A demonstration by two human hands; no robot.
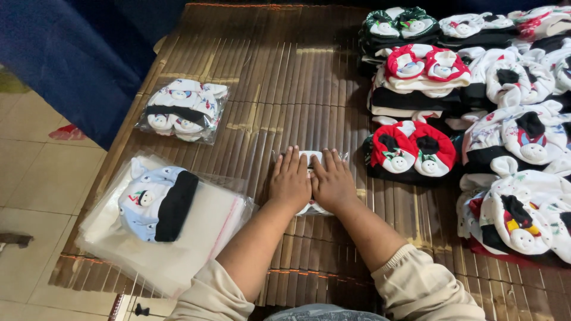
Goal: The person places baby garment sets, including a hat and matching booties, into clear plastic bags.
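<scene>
mat (285, 89): ribbed bamboo slats, dull brown sheen | packet (183, 110), upper left: glossy clear plastic over soft printed cloth | bag stack (196, 238), lower left: thin shiny film | cloth sets (511, 142), right: matt knit fabric | floor (30, 172): smooth pale tiles | sleeves (416, 285): matt beige cloth

Bare bamboo worktop (285, 89) lies open from the centre to the far edge. Stacked baby garments (476, 119) crowd the right edge, a sealed packet (184, 110) sits near the left edge, and clear bags (160, 238) under a blue hat (156, 202) fill the near left corner.
</scene>
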